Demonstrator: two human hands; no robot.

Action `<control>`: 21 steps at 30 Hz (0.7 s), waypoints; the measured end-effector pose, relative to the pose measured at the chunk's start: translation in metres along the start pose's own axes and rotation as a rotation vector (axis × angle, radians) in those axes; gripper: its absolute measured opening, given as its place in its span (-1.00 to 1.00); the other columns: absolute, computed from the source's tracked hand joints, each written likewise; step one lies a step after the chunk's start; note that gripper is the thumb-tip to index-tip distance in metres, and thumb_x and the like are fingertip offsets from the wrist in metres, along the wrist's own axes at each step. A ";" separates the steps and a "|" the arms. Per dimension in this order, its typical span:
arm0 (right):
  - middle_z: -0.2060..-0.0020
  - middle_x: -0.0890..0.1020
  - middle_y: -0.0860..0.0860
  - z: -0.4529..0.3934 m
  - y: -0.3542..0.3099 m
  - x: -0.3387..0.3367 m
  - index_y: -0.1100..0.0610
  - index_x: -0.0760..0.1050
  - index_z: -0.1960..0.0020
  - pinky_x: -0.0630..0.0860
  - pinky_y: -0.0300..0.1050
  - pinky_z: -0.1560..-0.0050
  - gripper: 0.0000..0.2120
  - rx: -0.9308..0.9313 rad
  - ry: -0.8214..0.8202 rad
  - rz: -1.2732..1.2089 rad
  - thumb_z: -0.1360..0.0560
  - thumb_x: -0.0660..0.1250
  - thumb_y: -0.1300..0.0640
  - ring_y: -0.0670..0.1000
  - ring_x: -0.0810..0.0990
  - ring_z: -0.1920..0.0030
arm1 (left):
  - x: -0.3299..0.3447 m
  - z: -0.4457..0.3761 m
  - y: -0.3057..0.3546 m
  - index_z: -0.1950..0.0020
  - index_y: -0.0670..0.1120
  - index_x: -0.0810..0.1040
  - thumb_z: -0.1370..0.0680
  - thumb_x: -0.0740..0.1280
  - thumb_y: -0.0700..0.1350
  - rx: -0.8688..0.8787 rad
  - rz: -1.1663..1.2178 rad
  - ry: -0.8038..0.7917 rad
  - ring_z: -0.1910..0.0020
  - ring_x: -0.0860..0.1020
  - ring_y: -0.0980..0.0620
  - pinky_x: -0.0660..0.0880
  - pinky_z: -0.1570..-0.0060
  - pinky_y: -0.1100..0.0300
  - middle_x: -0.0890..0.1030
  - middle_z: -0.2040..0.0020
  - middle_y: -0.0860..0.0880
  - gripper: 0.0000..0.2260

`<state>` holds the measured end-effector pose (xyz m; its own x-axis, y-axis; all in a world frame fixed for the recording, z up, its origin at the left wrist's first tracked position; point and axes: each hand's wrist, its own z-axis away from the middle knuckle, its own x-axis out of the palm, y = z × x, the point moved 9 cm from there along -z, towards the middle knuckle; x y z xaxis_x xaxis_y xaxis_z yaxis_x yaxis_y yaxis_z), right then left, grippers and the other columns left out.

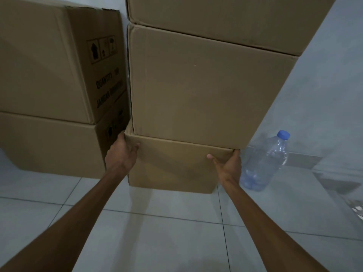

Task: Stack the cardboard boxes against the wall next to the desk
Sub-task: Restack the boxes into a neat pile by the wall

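Fingers (135, 147) of my left hand (122, 152) curl over the near left upper corner of the bottom box (172, 165), thumb on its front face, gripping it. My right hand (228, 163) grips the near right upper corner of the same box, thumb (211, 157) pressed on the front face and the other fingers wrapped round the right side (mostly hidden there).

That bottom box sits on the tiled floor (157, 232) against the pale wall (324, 85). On top of it rests a larger middle box (206, 91), overhanging it to the right, and a top box (225, 18) rests on that one, its upper part cut off by the frame.

To the left, just beside this stack, stands a second stack: a printed box (49, 61) with handling symbols and dark lettering on its side, set on a lower box (47, 146) on the floor.

To the right, near my right hand, a clear plastic bottle (265, 163) with a blue cap (283, 134) stands tilted against the wall.
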<state>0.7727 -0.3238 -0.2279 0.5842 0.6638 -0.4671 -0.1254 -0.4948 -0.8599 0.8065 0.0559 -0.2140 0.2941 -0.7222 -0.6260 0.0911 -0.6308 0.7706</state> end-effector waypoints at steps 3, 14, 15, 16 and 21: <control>-0.27 0.54 0.16 0.006 -0.007 0.007 0.12 0.29 -0.43 0.47 0.05 -0.24 -0.13 -0.026 -0.007 -0.003 -0.27 0.63 -0.08 0.19 0.53 -0.27 | -0.007 -0.003 -0.006 -0.50 -0.03 0.24 -0.57 0.33 0.03 -0.005 0.054 0.006 -0.30 0.48 -0.24 0.45 -0.27 -0.19 0.48 -0.39 -0.13 -0.46; -0.29 0.51 0.19 0.021 -0.023 0.031 0.16 0.32 -0.42 0.43 0.05 -0.23 -0.21 -0.018 0.020 0.013 -0.33 0.60 -0.07 0.23 0.50 -0.29 | -0.012 -0.008 -0.020 -0.57 -0.11 0.05 -0.53 0.37 -0.10 0.047 0.113 0.061 -0.43 0.34 -0.21 0.33 -0.39 -0.09 0.28 -0.52 -0.14 -0.29; -0.28 0.51 0.20 0.022 -0.025 0.032 0.17 0.33 -0.41 0.42 0.04 -0.23 -0.21 -0.020 0.027 0.017 -0.33 0.60 -0.07 0.23 0.50 -0.29 | -0.009 -0.006 -0.020 -0.59 -0.15 -0.06 -0.54 0.36 -0.11 0.045 0.092 0.049 -0.47 0.28 -0.21 0.28 -0.42 -0.05 0.17 -0.56 -0.17 -0.23; -0.27 0.51 0.21 0.023 -0.025 0.034 0.18 0.33 -0.40 0.42 0.03 -0.22 -0.21 -0.019 0.032 0.021 -0.33 0.60 -0.07 0.24 0.50 -0.29 | -0.006 -0.003 -0.021 -0.59 -0.19 -0.15 -0.56 0.35 -0.11 0.040 0.065 0.036 -0.51 0.21 -0.21 0.23 -0.44 -0.02 0.05 -0.59 -0.19 -0.19; -0.26 0.50 0.22 0.027 -0.030 0.039 0.21 0.32 -0.39 0.40 0.02 -0.21 -0.22 -0.018 0.039 0.034 -0.34 0.59 -0.06 0.25 0.48 -0.28 | 0.008 0.007 -0.021 -0.56 -0.24 -0.29 -0.59 0.31 -0.10 0.079 -0.029 -0.032 -0.52 0.18 -0.25 0.30 -0.37 -0.01 -0.25 -0.58 -0.22 -0.16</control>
<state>0.7776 -0.2683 -0.2260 0.6110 0.6240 -0.4871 -0.1315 -0.5267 -0.8398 0.8008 0.0610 -0.2357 0.2622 -0.7111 -0.6524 0.0230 -0.6713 0.7408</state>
